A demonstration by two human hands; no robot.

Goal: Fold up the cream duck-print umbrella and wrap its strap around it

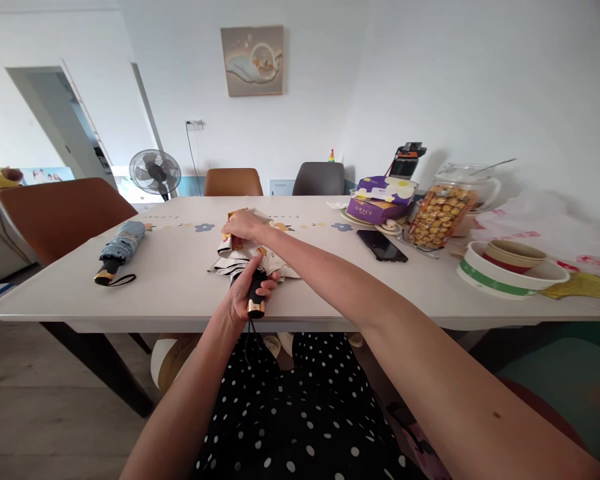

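A folding umbrella with white patterned fabric (240, 261) lies on the white table (180, 287) in front of me. My left hand (247, 293) is wrapped round its black handle with a gold cap, near the table's front edge. My right hand (240, 225) reaches further out and pinches the loose fabric near the umbrella's far end. The canopy is partly bunched and unrolled between the two hands.
A second, blue folded umbrella (120, 248) lies at the left. A black phone (381, 245), a purple box (377, 203), a jar of snacks (440, 215) and stacked bowls (510, 267) stand to the right. Chairs surround the table; a fan (155, 172) stands behind.
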